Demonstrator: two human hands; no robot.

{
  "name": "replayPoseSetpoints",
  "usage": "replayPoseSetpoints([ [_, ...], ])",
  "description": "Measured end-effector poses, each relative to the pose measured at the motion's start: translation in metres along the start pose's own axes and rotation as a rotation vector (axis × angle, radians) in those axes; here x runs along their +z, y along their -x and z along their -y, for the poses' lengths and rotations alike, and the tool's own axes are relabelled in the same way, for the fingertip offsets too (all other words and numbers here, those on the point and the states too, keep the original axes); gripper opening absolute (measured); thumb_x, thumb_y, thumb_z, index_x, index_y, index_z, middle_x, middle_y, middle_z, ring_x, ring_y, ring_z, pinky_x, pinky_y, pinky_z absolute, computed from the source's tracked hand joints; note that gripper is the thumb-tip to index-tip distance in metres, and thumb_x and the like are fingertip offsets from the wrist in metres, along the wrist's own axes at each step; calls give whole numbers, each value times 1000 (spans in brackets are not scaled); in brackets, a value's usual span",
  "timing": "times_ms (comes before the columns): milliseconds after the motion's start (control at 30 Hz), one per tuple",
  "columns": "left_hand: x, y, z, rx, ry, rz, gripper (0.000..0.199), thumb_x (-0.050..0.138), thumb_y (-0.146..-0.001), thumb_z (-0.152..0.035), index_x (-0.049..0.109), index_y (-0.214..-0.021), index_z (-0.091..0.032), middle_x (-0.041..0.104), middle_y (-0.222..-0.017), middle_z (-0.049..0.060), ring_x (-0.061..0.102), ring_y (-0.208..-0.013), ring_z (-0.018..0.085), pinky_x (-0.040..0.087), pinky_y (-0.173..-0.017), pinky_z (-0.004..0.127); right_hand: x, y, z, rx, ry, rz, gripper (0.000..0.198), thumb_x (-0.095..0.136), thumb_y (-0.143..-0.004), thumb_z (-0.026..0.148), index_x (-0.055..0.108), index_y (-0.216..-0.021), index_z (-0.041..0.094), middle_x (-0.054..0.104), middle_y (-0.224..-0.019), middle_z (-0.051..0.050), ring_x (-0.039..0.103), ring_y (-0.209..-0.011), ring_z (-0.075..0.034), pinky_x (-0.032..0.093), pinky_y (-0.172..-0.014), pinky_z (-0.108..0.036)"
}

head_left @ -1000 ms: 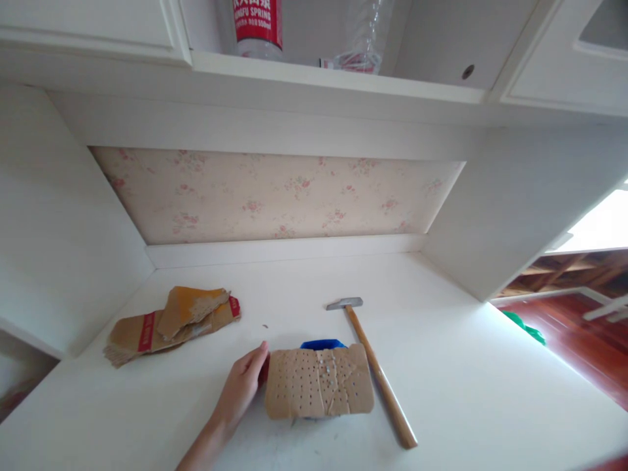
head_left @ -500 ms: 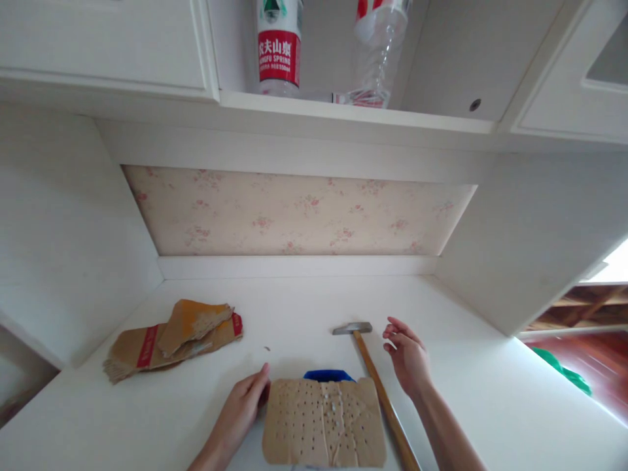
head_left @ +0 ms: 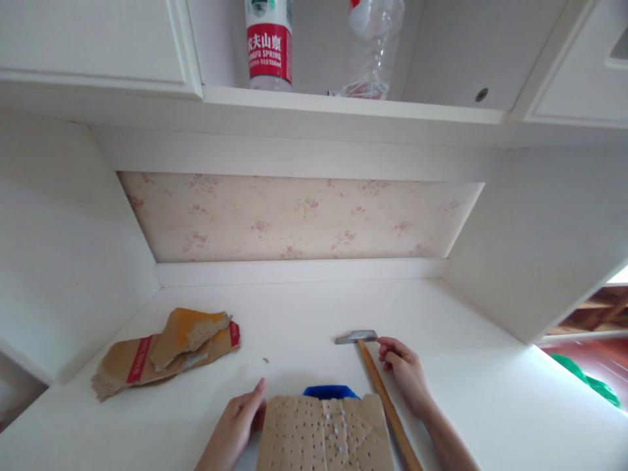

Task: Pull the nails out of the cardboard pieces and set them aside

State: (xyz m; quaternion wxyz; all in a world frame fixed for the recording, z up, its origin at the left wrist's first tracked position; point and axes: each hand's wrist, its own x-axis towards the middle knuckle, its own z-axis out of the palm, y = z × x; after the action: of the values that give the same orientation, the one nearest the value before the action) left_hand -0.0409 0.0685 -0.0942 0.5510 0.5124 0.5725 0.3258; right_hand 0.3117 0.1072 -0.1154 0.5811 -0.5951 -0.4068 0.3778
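Note:
A piece of brown cardboard [head_left: 299, 435] punched with many small holes lies at the bottom centre, with small pale bits on its creased middle. Behind its far edge shows part of a blue object [head_left: 331, 392], mostly hidden. My left hand [head_left: 234, 422] rests by the cardboard's left edge, thumb raised and apart, its other fingertips partly hidden there. To the right lies a hammer [head_left: 377, 379] with a metal head and wooden handle. My right hand [head_left: 406, 374] is beside it, fingers loosely bent, index fingertip at the right end of the head; whether it touches cannot be told.
Torn cardboard pieces [head_left: 169, 350] lie at the left of the white tabletop [head_left: 289, 327], and a tiny scrap [head_left: 265, 360] sits near the middle. Overhead, a cabinet shelf [head_left: 353, 111] holds plastic bottles [head_left: 269, 55]. White side panels [head_left: 520, 242] bound the space.
My right hand has moved left to the hammer head, its fingers a little more bent. The view has shifted slightly, with the cardboard lower in it. My left hand stays beside the cardboard.

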Motion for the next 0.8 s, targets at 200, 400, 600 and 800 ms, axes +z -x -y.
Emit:
replayPoseSetpoints([
  [200,-1,3,0,47,78,60,61,51,-74,-79,44,-55,-21,39,-55,-4,38,-55,15,28,-56,27,2,5,0,-5,74,33,31,51,-65,19,72,-88,18,62,-68,2,55,-60,-17,43,-55,-30],
  [400,0,12,-12,67,-14,43,64,48,-76,-78,57,-55,-19,51,-54,-1,49,-58,19,38,-60,30,4,2,-7,-29,139,73,30,51,-65,20,72,-86,18,61,-63,3,53,-59,-17,41,-56,-31],
  [600,1,12,-12,48,20,32,67,46,-74,-81,56,-54,-19,52,-54,0,50,-57,20,39,-59,30,3,0,-12,-40,186,87,32,49,-66,20,72,-89,19,62,-64,4,53,-59,-17,40,-57,-31],
  [800,2,12,-14,42,-16,17,65,45,-72,-82,52,-52,-21,51,-54,1,49,-59,21,37,-59,29,3,2,-8,-47,213,82,31,51,-66,22,74,-86,21,63,-65,2,56,-60,-19,41,-57,-31],
])
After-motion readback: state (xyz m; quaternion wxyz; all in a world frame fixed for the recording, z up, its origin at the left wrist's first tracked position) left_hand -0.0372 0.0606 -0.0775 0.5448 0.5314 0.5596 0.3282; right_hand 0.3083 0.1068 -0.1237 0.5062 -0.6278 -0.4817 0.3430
